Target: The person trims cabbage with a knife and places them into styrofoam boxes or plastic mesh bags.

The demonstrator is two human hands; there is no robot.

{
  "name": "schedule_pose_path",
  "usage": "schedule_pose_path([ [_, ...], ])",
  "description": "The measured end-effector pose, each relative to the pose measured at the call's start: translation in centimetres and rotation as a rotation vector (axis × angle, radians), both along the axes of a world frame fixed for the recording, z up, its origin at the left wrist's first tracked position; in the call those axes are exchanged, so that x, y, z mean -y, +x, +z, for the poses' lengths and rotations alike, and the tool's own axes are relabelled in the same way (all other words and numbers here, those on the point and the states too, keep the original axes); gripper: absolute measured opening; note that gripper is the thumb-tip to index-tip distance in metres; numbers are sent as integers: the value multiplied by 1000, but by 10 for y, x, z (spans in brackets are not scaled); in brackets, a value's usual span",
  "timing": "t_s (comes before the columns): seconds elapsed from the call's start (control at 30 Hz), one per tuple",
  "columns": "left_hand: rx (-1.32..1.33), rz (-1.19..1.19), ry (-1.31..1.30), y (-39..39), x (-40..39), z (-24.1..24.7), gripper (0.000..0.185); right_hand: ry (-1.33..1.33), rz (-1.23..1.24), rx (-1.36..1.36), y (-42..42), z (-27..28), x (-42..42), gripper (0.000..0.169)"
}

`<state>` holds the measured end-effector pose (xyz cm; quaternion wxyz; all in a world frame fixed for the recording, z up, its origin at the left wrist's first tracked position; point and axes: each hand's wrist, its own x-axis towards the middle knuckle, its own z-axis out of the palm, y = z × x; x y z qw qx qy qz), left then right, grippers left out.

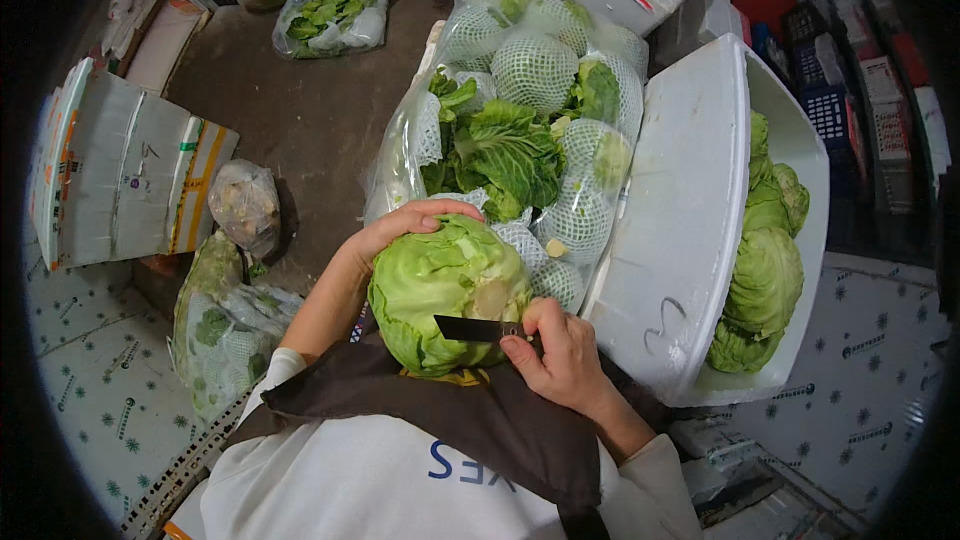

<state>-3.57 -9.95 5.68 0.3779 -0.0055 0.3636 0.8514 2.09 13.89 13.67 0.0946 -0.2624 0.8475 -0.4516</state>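
A round green cabbage (427, 285) rests against my apron, its pale cut stem turned up and to the right. My left hand (409, 229) grips the far left side of it. In my right hand (555, 349) is a short dark-bladed knife (469, 328), its blade pointing left across the cabbage just below the stem. Whether the edge touches the leaves cannot be made out. Beyond my hands lies a large clear plastic bag (397, 157) holding cabbages in white foam nets (534, 71). Loose trimmed outer leaves (510, 146) lie on top of these.
At my right stands a white foam box (667, 187) with several bare cabbages (765, 277) inside. Stacked foam boxes (127, 172) stand at the left, beside a tied plastic bag (245, 206) and a bag of foam nets (232, 337). A bag of leafy greens (334, 15) sits on the floor ahead.
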Motion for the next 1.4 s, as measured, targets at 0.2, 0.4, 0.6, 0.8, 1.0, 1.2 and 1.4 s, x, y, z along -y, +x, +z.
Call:
schedule_pose_path([
  [0.2, 4, -18, -3, -3, -3, -5, 62, 18, 8, 113, -5, 1, -3, 29],
  [0.4, -16, -70, 26, -5, -2, 4, 59, -16, -10, 42, -10, -9, -7, 38],
  [0.6, 18, -70, 50, -5, -1, 2, 56, -54, 10, -53, -14, -21, -12, 40],
  [0.8, -109, -82, -14, 0, 5, -7, 63, 87, -383, 29, -34, -47, -42, 34],
  [1.0, -10, -50, 51, -2, 10, -10, 63, 208, -497, 19, -38, -43, -42, 32],
  [1.2, 214, 134, 188, -2, 6, -37, 58, 30, -516, 97, -20, -57, -40, 43],
  [1.4, 139, 303, 266, 11, -7, -13, 63, -198, -301, 57, -10, -23, -20, 49],
])
